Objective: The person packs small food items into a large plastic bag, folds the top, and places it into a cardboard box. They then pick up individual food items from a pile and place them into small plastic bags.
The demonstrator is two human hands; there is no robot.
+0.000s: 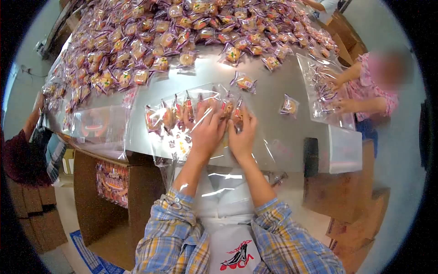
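Both my hands reach into a large clear plastic bag (pixel 262 141) lying on the metal table (pixel 273 91). Inside it stands a row of small wrapped cakes (pixel 166 116), side by side. My left hand (pixel 206 132) rests with bent fingers on the cakes at the middle of the row. At the right end, my right hand (pixel 242 134) has its fingers around the last wrapped cake (pixel 237 113). Beyond the bag, single wrapped cakes (pixel 245 82) lie on the metal.
A big heap of wrapped cakes (pixel 150 36) covers the far side. At the right, a co-worker (pixel 376 86) handles another filled bag (pixel 315 86). Flat bags (pixel 98 125) lie at the left. An open cardboard box (pixel 102 228) stands below, near a dark object (pixel 311 157).
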